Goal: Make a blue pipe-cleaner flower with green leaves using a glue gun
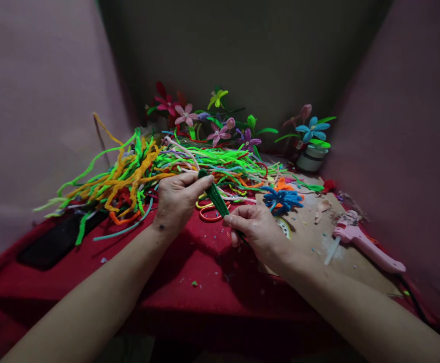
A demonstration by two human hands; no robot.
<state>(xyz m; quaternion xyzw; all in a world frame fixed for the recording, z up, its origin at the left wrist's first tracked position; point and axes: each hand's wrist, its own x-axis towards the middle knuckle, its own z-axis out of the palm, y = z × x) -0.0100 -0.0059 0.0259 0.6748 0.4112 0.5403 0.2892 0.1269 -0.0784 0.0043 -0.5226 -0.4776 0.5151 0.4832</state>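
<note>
A dark green pipe-cleaner bundle (214, 196) is held between both hands over a red cloth-covered table (189, 262). My left hand (176, 199) pinches its upper end with thumb and fingers closed. My right hand (252, 227) is closed around its lower end. Behind the hands lies a big pile of loose pipe cleaners (147, 166) in neon green, orange, yellow and pink. A blue pipe-cleaner flower (282, 198) lies just right of the bundle.
A pink glue gun (359, 241) rests on a brown board (318, 237) at the right. Finished pipe-cleaner flowers (220, 126) stand at the back, some in a white pot (311, 157). A black flat object (55, 242) lies at the left. Pink walls close in on both sides.
</note>
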